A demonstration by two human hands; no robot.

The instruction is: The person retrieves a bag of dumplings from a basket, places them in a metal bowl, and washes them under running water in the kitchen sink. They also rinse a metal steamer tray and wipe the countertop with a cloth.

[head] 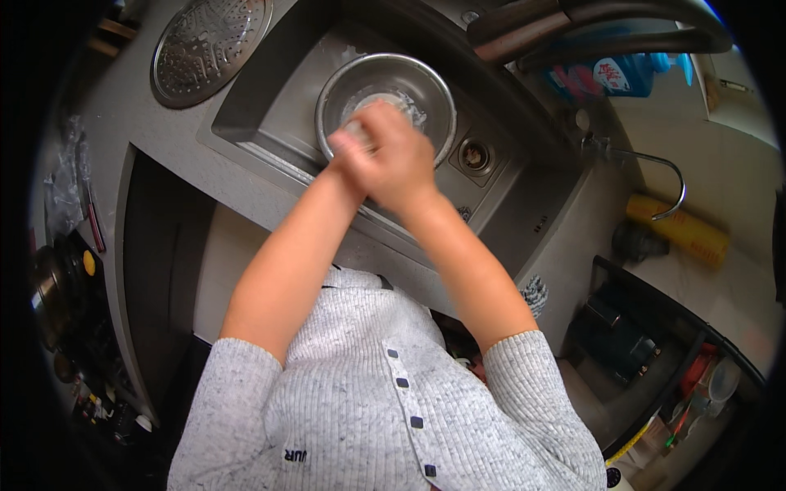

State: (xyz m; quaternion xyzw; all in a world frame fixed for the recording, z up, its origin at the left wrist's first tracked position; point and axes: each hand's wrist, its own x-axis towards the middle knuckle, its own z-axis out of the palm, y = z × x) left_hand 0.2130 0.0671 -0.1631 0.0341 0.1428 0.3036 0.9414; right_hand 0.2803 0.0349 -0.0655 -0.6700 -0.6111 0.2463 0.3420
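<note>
My right hand [399,153] lies over my left hand [349,154], and the two are pressed together above a round stainless steel bowl [446,116]. Both are blurred by motion. Something pale shows between the fingers, too smeared to name. Whitish, wet-looking matter [412,109] is in the bowl, partly hidden behind my hands. The bowl stands inside a grey sink [288,116], to the left of the drain [476,154]. Most of my left hand's fingers are covered by the right hand.
A faucet [522,34] reaches over the sink's far right. A perforated steel steamer plate [212,52] lies on the left counter. Right of the sink are a blue pump bottle [620,75], a slim curved chrome tap [680,178], a yellow roll [678,230] and a dark rack [651,288].
</note>
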